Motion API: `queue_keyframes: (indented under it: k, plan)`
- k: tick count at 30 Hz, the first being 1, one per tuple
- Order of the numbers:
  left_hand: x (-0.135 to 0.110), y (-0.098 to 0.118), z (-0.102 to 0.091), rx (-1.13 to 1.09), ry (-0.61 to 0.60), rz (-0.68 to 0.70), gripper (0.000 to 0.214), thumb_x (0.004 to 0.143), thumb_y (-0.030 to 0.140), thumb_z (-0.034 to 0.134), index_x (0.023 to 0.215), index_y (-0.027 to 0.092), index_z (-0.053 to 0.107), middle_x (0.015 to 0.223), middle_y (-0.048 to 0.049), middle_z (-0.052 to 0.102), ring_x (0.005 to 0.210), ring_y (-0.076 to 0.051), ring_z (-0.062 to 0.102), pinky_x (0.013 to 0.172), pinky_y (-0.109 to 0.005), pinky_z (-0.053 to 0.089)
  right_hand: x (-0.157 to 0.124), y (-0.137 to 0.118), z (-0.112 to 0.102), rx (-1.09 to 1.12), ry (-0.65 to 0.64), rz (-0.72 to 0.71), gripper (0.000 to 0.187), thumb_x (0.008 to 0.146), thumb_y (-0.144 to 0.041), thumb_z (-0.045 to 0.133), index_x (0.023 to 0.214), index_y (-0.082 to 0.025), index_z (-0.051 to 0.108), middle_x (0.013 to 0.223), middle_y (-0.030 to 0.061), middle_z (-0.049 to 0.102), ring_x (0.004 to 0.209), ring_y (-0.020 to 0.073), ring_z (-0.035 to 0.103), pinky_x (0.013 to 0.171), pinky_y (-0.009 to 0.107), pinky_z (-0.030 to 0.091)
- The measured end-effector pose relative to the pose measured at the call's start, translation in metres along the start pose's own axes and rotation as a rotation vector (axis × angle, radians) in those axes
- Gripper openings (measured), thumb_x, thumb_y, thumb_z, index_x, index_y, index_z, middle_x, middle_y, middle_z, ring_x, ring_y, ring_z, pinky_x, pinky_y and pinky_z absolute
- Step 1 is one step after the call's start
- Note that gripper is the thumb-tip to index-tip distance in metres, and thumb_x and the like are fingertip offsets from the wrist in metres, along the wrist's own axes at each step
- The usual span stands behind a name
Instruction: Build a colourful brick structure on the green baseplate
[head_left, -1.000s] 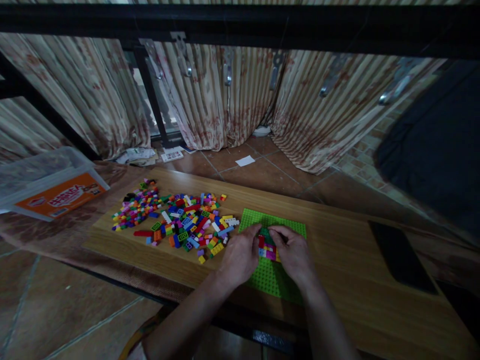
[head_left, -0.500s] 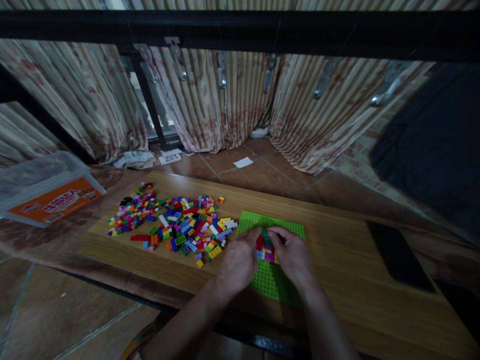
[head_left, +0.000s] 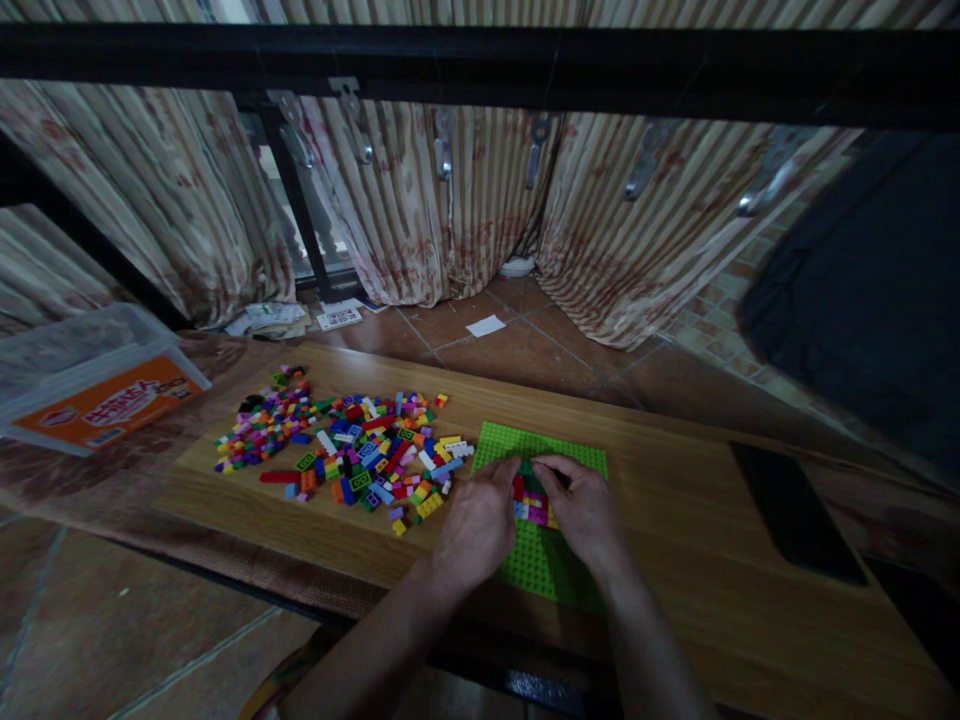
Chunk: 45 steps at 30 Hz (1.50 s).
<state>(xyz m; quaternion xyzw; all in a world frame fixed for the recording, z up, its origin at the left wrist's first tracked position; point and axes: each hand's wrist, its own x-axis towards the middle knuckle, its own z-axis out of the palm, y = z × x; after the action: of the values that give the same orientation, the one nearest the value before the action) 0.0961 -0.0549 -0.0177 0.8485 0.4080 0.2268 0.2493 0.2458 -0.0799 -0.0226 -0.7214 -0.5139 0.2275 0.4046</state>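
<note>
A light green studded baseplate (head_left: 551, 575) lies on the wooden board. On it stands a small build of red, pink, light blue and yellow bricks (head_left: 535, 508), partly covered by my fingers. My left hand (head_left: 480, 515) reaches in from the left, its fingers closed at the far edge of the build. From the right, my right hand (head_left: 585, 505) meets it with thumb and forefinger pinched. A dark green brick (head_left: 526, 468) shows between the fingertips of both hands, mostly hidden by them.
Loose coloured bricks (head_left: 375, 450) are heaped on the wooden board (head_left: 675, 500) left of the baseplate. Farther left stands a clear plastic box (head_left: 97, 400) with an orange label. A black flat phone-like slab (head_left: 795, 510) lies at the right. A dark bar (head_left: 480, 65) crosses above.
Both hands stay at the far edge of the build, with only a very slight shift of the right fingers. The bricks look the same.
</note>
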Motion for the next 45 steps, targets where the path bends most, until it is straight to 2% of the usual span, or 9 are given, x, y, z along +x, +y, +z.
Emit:
queue_keyframes:
  k: [10,20,25,29,32,34,37,40,45]
  plan:
    - [0.000,-0.001,0.001,0.017,-0.015,0.021,0.046,0.089,0.006,0.038,0.132,0.011,0.050,0.124,-0.0139,0.063,0.111,-0.022,0.061,0.098,-0.036,0.050,0.004,0.008,0.004,0.058,0.029,0.047,0.025,0.079,-0.040,0.057,0.082,-0.023,0.075,0.089,0.0050,0.075,0.085,0.0234,0.068,0.082,0.037,0.048]
    - [0.001,-0.002,0.001,0.113,-0.054,0.018,0.046,0.087,0.005,0.038,0.131,0.010,0.051,0.125,-0.0135,0.063,0.115,-0.024,0.060,0.099,-0.038,0.050,0.006,0.013,0.006,0.059,0.020,0.029,0.024,0.078,-0.040,0.058,0.080,-0.023,0.075,0.089,0.0052,0.075,0.083,0.0225,0.068,0.082,0.037,0.050]
    - [0.001,-0.004,0.001,0.043,-0.015,0.029,0.044,0.087,0.008,0.040,0.129,0.010,0.054,0.123,-0.0133,0.064,0.113,-0.023,0.061,0.099,-0.038,0.050,0.004,0.011,0.005,0.052,0.031,0.000,0.027,0.079,-0.043,0.058,0.080,-0.022,0.075,0.091,0.0068,0.074,0.087,0.0231,0.066,0.085,0.039,0.049]
    - [0.004,-0.004,-0.001,-0.088,0.038,-0.022,0.041,0.089,0.009,0.040,0.124,0.015,0.059,0.119,-0.0094,0.067,0.109,-0.021,0.063,0.098,-0.037,0.050,0.001,0.016,0.000,0.109,0.036,0.027,0.036,0.083,-0.049,0.054,0.094,-0.021,0.074,0.103,0.0078,0.073,0.098,0.0239,0.066,0.092,0.040,0.048]
    - [0.007,-0.002,-0.004,-0.171,0.075,-0.125,0.040,0.089,0.010,0.041,0.125,0.014,0.059,0.117,-0.0095,0.069,0.107,-0.021,0.065,0.097,-0.036,0.051,0.000,0.022,-0.007,0.199,0.096,0.119,0.047,0.086,-0.054,0.047,0.108,-0.019,0.070,0.112,0.0103,0.071,0.106,0.0244,0.065,0.097,0.042,0.046]
    - [0.008,0.000,-0.006,-0.224,0.095,-0.202,0.041,0.090,0.012,0.041,0.128,0.013,0.056,0.117,-0.0096,0.069,0.107,-0.021,0.065,0.098,-0.036,0.051,0.001,0.024,-0.011,0.192,0.149,0.146,0.050,0.086,-0.055,0.047,0.109,-0.017,0.069,0.111,0.0121,0.072,0.107,0.0253,0.064,0.099,0.044,0.044]
    - [0.007,0.002,-0.006,-0.281,0.099,-0.264,0.043,0.091,0.014,0.041,0.132,0.012,0.052,0.116,-0.0093,0.069,0.107,-0.021,0.065,0.099,-0.037,0.050,0.001,0.020,-0.016,0.144,0.201,0.118,0.046,0.085,-0.053,0.050,0.106,-0.017,0.070,0.105,0.0127,0.073,0.106,0.0263,0.065,0.100,0.046,0.043]
    - [0.005,0.003,-0.002,-0.302,0.103,-0.266,0.043,0.092,0.017,0.041,0.133,0.012,0.051,0.114,-0.0093,0.070,0.105,-0.021,0.066,0.098,-0.038,0.051,-0.002,0.011,-0.017,0.157,0.211,0.068,0.041,0.085,-0.049,0.052,0.104,-0.018,0.070,0.105,0.0118,0.074,0.104,0.0255,0.066,0.098,0.045,0.045]
    - [0.001,0.006,0.002,-0.289,0.081,-0.260,0.043,0.093,0.020,0.039,0.135,0.013,0.049,0.117,-0.0099,0.069,0.107,-0.022,0.066,0.099,-0.039,0.051,-0.012,0.002,-0.014,0.145,0.120,0.004,0.040,0.087,-0.048,0.052,0.109,-0.020,0.069,0.107,0.0110,0.073,0.101,0.0247,0.067,0.095,0.044,0.047]
